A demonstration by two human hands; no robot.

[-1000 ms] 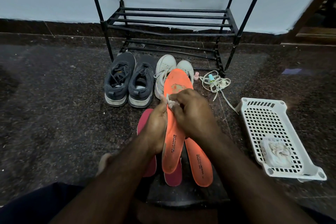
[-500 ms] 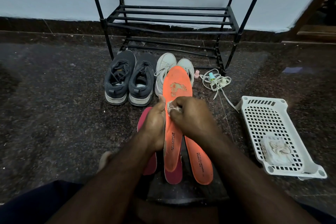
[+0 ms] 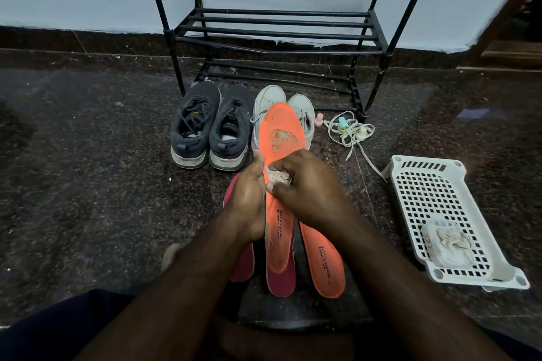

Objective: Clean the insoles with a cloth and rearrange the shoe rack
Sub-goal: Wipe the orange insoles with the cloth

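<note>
One insole [image 3: 281,138] getting wiped mid-frame: left hand [image 3: 249,199] grips its edge, right hand [image 3: 305,187] is closed on the cloth [image 3: 277,177] pressed against it. Three more [image 3: 322,261] lie below on the floor, can't tell if clean. Rack [image 3: 275,29] is bare, shoes [image 3: 211,126] wait in front. Basket [image 3: 410,184] contents unclear.

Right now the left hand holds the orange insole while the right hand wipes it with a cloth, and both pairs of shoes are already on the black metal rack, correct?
Not quite. The head view shows the dark grey sneakers and the pale sneakers on the floor before the black metal rack, whose shelves hold nothing. The left hand does hold the orange insole, the right hand wiping with the crumpled cloth.
</note>
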